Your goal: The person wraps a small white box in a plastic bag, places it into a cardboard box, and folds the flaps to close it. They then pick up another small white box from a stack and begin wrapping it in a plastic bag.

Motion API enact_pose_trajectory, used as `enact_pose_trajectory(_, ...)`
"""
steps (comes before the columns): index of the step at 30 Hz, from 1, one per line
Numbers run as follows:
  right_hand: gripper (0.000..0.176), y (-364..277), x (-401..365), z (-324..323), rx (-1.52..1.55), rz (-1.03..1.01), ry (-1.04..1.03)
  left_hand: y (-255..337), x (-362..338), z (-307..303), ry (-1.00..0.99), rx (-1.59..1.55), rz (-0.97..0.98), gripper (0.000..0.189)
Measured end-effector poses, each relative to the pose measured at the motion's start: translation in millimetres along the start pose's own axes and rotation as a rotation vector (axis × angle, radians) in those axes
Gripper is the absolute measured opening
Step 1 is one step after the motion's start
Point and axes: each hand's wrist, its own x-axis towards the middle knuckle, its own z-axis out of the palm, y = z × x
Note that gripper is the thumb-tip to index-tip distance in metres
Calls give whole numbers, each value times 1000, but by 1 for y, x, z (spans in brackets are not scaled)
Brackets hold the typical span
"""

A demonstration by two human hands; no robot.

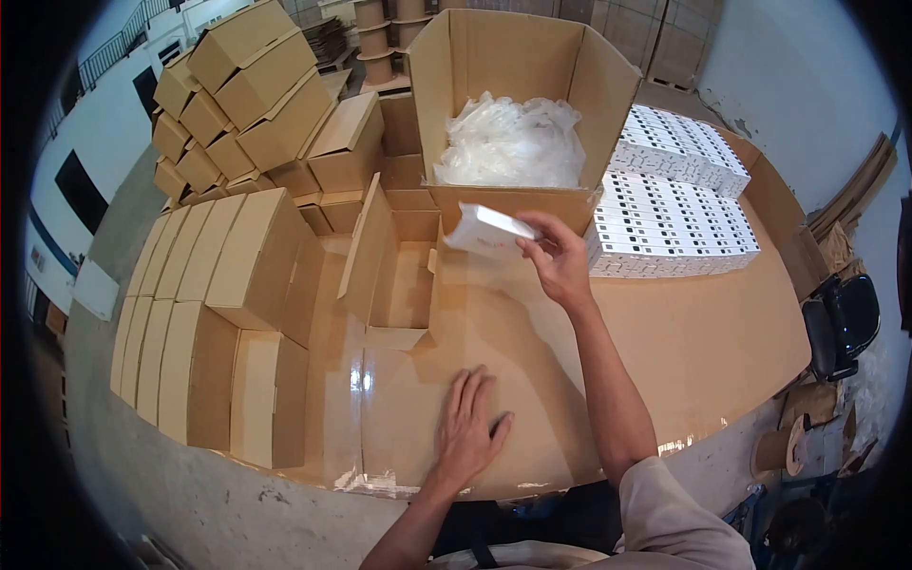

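My right hand (554, 255) is raised over the table in front of the big carton, its fingers closed on the near end of a flat white box (489, 233). Faint reddish print shows on the box's side, and its far end is blurred. My left hand (465, 418) lies flat on the cardboard-covered table (532, 380), fingers stretched out, holding nothing. Left of the white box stands an open brown carton (404, 285) with its lid flap raised; no contents show inside it.
A large open carton (527, 204) holds crumpled clear plastic (513, 142). Stacked white boxes (674, 223) with dark squares fill the table's right rear. Brown cartons stand in rows (199, 256) on the left, with more piled (237, 85) behind. A black chair (841, 323) is beyond the right edge.
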Motion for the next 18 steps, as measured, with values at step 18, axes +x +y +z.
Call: enact_pose_trajectory(18, 27, 9, 64, 103, -116, -192, -140, -3, -16, -8, -32, -61, -41, 54)
